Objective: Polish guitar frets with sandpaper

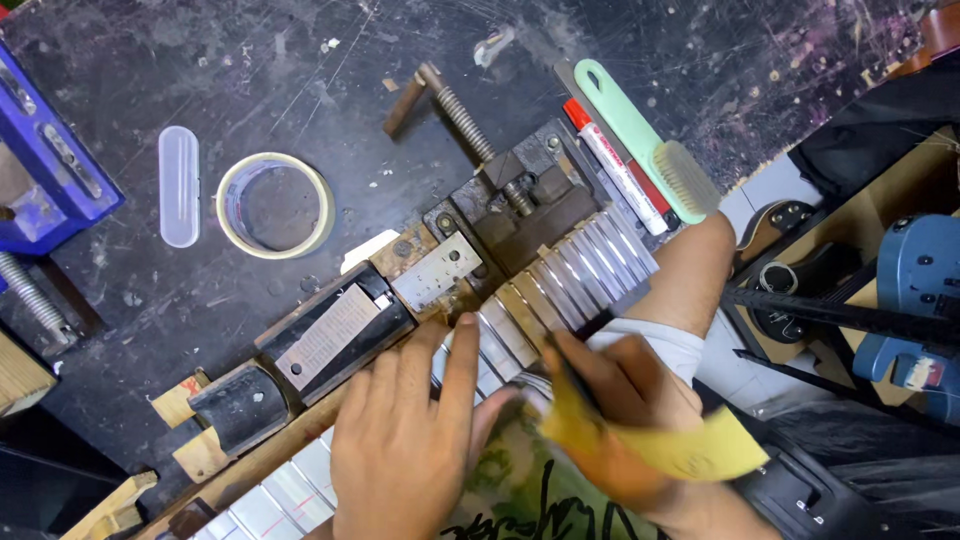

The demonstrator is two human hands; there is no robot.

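Note:
A guitar neck (590,262) lies diagonally across the dark bench, its fretboard covered in shiny silver tape strips between the frets. My left hand (415,440) rests flat on the fretboard, the index finger stretched toward a metal plate (437,270). My right hand (620,395) is just right of it, over the neck, gripping a folded yellow abrasive sheet (695,452). A thin dark stick-like thing (568,362) shows under its fingers. Part of the neck is hidden beneath both hands.
A rusty clamp with a screw (515,195) holds the neck. Beside it lie a black block (335,335), a curved dark block (240,405), a tape roll (275,205), a clear cap (179,200), a green brush (650,150) and a red-white marker (615,170). Guitar bodies (920,280) stand to the right.

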